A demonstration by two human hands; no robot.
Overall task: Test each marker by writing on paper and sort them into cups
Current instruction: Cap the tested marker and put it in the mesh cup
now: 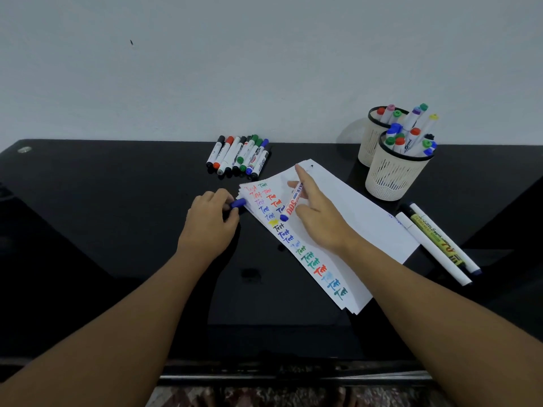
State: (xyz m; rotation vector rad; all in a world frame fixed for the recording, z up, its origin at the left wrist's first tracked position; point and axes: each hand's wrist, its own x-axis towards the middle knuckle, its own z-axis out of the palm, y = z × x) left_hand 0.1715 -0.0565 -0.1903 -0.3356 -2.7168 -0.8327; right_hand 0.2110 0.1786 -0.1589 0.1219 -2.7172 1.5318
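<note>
At frame centre, the right hand (318, 218) pinches a blue marker (291, 202) tip-down on the paper (352, 212), while the left hand (213, 212) pinches its blue cap (238, 203) just left.

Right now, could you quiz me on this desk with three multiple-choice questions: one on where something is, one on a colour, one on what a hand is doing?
1. Where do the two cups stand?
A. far right of the desk
B. on the paper
C. by the left hand

2. What colour is the cap in the left hand?
A. red
B. blue
C. green

3. What is the right hand doing?
A. lying flat
B. reaching into a cup
C. holding an uncapped marker over the paper

Answers: 1 A, they stand far right, beside the paper. 2 B, blue shows between the fingers. 3 C, its blue tip points at the written column.
</note>
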